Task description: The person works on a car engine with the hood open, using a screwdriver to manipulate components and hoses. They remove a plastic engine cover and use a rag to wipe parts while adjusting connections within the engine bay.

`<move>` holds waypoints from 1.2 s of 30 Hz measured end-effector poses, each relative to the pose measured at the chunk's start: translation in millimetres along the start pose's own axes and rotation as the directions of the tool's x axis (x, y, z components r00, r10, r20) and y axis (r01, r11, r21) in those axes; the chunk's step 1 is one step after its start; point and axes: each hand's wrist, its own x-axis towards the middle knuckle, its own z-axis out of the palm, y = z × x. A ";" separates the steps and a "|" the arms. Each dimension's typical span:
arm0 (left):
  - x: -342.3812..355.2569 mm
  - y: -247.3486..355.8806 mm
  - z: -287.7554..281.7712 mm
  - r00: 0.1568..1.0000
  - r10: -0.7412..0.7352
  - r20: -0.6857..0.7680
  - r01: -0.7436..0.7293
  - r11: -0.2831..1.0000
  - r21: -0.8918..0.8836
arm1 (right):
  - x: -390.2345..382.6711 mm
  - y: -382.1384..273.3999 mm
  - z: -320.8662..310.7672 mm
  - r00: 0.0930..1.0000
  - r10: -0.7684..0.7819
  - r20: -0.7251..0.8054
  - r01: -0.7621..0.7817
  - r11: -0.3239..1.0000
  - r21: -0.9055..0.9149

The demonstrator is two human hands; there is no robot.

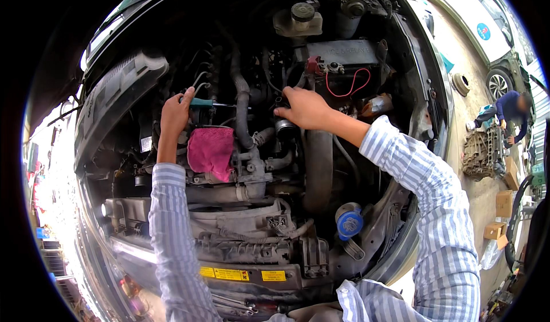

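Observation:
In the engine bay, my left hand [177, 113] grips the teal handle of a screwdriver [200, 102], whose shaft points right toward a thick grey hose [242, 99]. A pink cloth [211, 152] lies on the engine just below that tool. My right hand [303, 107] is closed at a dark cylindrical part with a silver band [284, 125]; its fingertips and exactly what they hold are hidden. Above it sit the battery [338, 52], with a red terminal cover and a looped red wire, and a reservoir with a dark cap [302, 13].
A blue washer-fluid cap [349, 224] is low right in the bay, and a loose-looking plastic cover [114, 93] stands at left. Outside at right, a person in dark blue [509, 113] bends over a removed engine [482, 153], near cardboard boxes [503, 203] and a parked car [487, 24].

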 end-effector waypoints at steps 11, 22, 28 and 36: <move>0.3 3.0 3.0 0.999 -0.036 0.011 0.037 0.989 -0.141 | 7.7 9.1 39.4 0.997 0.056 0.048 -0.053 0.996 -0.073; -5.6 11.6 5.7 1.000 0.005 0.011 -0.004 0.999 -0.045 | 12.4 13.1 49.9 1.000 -0.012 0.000 0.012 0.999 0.051; -16.2 0.8 3.6 0.995 0.055 0.080 -0.024 0.939 -0.344 | 15.9 13.2 48.8 1.000 -0.025 0.002 0.025 0.996 0.085; -9.7 8.5 0.1 0.989 -0.139 0.044 0.142 0.988 -0.053 | 17.4 14.6 49.0 1.000 -0.016 0.006 0.015 0.996 0.089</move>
